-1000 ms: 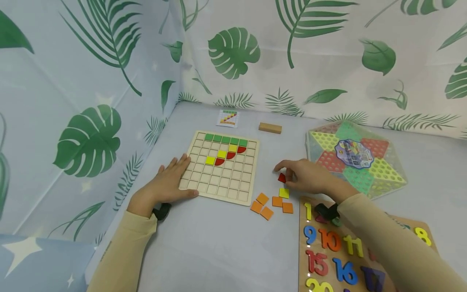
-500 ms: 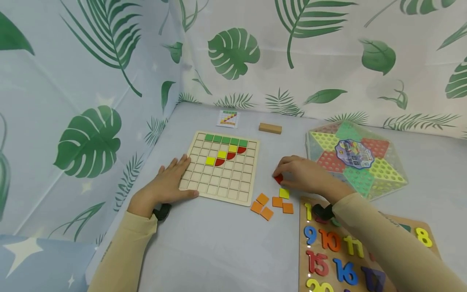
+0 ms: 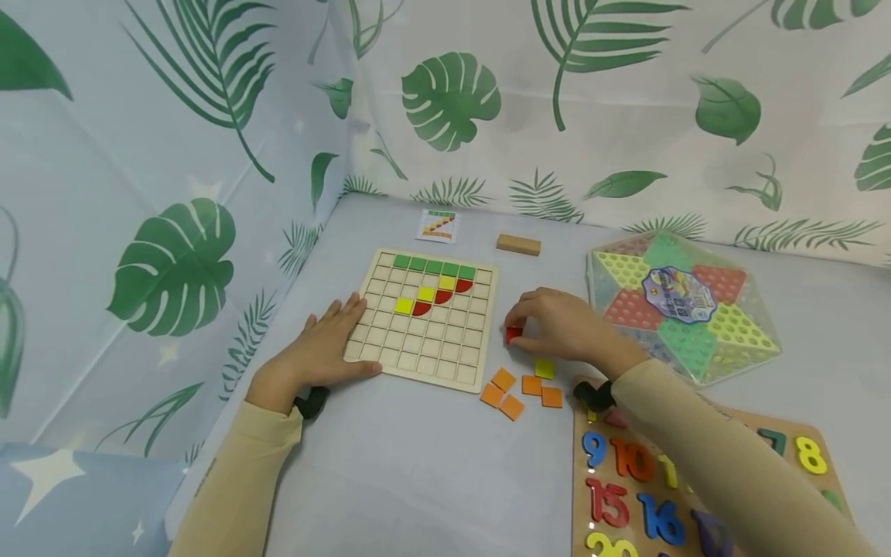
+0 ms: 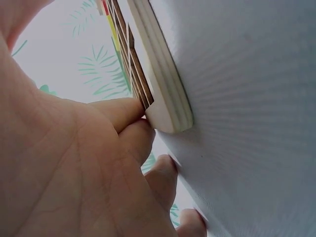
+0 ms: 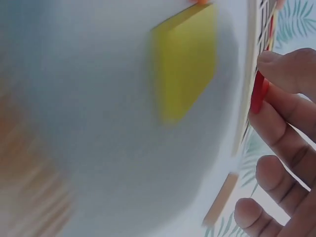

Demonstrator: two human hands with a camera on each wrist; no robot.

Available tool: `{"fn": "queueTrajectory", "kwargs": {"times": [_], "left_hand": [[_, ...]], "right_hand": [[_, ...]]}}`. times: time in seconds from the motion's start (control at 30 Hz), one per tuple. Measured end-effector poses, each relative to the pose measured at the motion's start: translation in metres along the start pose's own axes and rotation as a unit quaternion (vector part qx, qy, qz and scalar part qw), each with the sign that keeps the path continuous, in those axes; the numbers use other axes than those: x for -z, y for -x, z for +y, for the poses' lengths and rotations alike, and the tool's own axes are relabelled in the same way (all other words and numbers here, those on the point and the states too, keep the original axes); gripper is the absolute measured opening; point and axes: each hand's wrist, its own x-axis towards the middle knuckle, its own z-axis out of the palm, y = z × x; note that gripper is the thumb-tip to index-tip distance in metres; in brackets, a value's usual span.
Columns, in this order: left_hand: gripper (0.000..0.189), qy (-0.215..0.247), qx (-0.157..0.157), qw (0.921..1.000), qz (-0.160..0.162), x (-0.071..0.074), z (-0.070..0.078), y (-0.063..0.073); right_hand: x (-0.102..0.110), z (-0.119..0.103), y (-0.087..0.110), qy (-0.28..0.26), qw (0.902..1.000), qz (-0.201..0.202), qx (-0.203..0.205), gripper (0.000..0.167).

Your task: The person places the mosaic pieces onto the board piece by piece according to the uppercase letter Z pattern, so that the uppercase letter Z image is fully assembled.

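A wooden grid board [image 3: 435, 362] lies on the table, holding a row of green squares [image 3: 435, 268], a diagonal of yellow squares [image 3: 425, 294] and red quarter-circle tiles [image 3: 443, 296]. My left hand [image 3: 316, 352] rests against its left side, fingers stretched out and thumb by the near corner. In the left wrist view, fingers touch the board's corner [image 4: 170, 111]. Right of the board, my right hand [image 3: 560, 326] pinches a red tile [image 5: 257, 94] between thumb and fingers; the fingers partly hide its shape. A loose yellow square [image 3: 545, 369] lies just below that hand.
Several orange squares [image 3: 512, 407] lie near the board's lower right. Behind are a pattern card [image 3: 438, 225] and a wooden block [image 3: 518, 244]. A hexagonal game box [image 3: 685, 340] and a number puzzle board [image 3: 583, 483] take up the right, the latter under my right forearm.
My right hand has closed its thumb and fingers on the red tile and carried it left toward the board. The left hand keeps its place on the board's edge.
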Motion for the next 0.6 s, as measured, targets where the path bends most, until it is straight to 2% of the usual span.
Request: {"fn": "queueTrajectory", "kwargs": {"times": [0.23,0.47,0.6], "left_hand": [[0.111,0.004,0.001,1.0000,-0.003,-0.001,-0.003,0.000],[0.111,0.002,-0.001,1.0000,-0.006,-0.002,-0.006,-0.002],[0.111,0.003,-0.002,1.0000,-0.007,0.000,-0.005,-0.002]], "right_hand": [[-0.005,-0.030,-0.031,-0.013,0.9995,0.019,0.022,0.019],[-0.016,-0.059,-0.064,-0.005,0.9998,0.008,0.020,0.022],[-0.021,-0.074,-0.079,0.002,0.9994,0.007,0.035,0.021]]}}
